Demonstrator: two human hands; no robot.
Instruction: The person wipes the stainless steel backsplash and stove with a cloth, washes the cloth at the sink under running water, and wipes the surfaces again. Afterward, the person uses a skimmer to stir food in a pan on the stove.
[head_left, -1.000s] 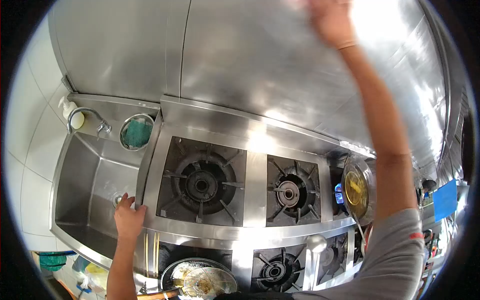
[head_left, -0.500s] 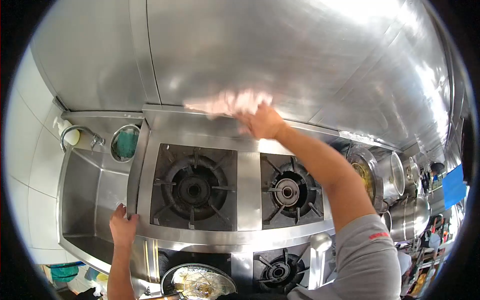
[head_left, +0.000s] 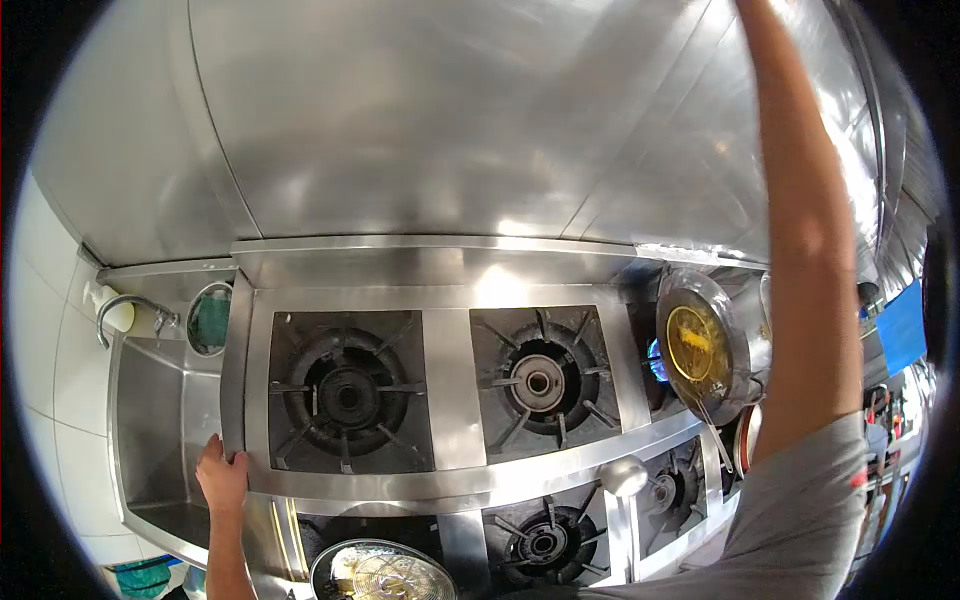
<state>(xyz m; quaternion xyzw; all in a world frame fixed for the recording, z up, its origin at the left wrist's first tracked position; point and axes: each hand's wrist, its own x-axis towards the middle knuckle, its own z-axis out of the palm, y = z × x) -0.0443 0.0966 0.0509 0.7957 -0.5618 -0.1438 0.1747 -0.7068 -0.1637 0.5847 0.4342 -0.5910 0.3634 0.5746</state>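
My left hand rests on the metal rim between the sink and the stove, its thumb apart from the fingers and nothing seen in it. My right arm stretches up past the top right edge of the view, so the right hand and whatever it may hold are hidden. Behind that arm stands the shiny steel wall panel. Below it are two black burners, a wide left burner and a smaller right burner.
A pan of yellow oil sits over a blue flame at the right. A ladle lies across the front. Bottom left of centre is a pan with a wire strainer. A faucet and a green-filled container flank the sink.
My right hand was wiping low on the wall with a pinkish cloth; it has swung up and right, out of view. The view has shifted right. My left hand stays at the rim.
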